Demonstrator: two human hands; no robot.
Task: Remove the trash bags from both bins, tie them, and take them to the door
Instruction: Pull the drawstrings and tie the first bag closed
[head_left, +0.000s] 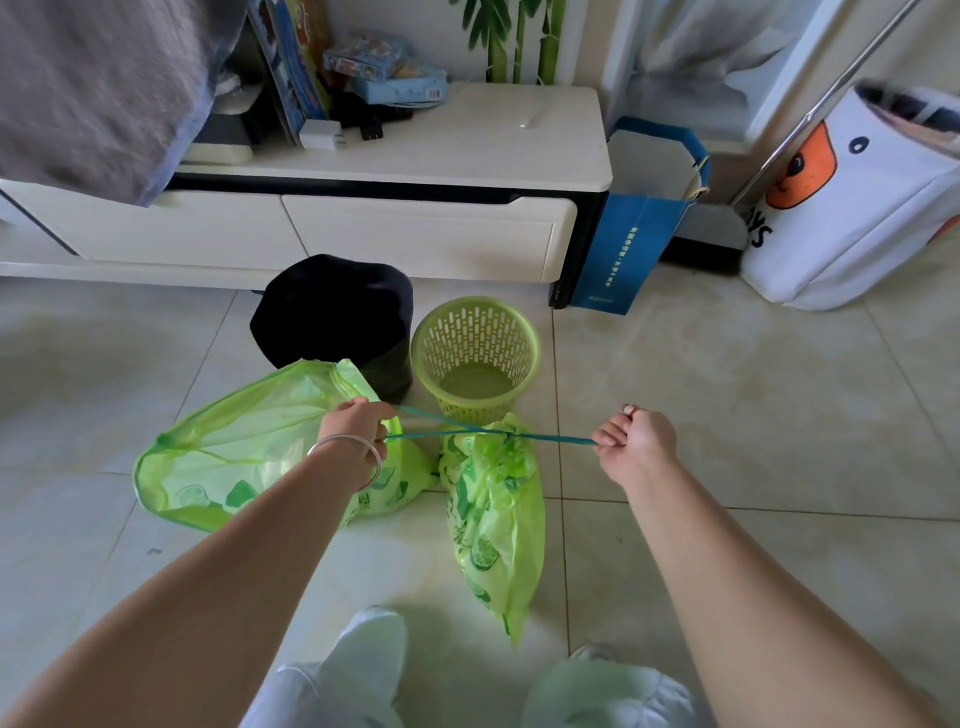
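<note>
A tiled floor (727, 395) fills the view, with a low white cabinet (415, 228) along its far side. In front of the cabinet stand a black bin (332, 312) and, just beside it on the right, a green basket (475, 343) with no bag in it. An open green bag (228, 447) lies on the floor at left. A second bag (493, 509), gathered at its neck, lies between the arms. The left hand (358, 421) and right hand (636, 441) are each closed on an end of the teal drawstring (550, 439), stretched taut across that neck.
</note>
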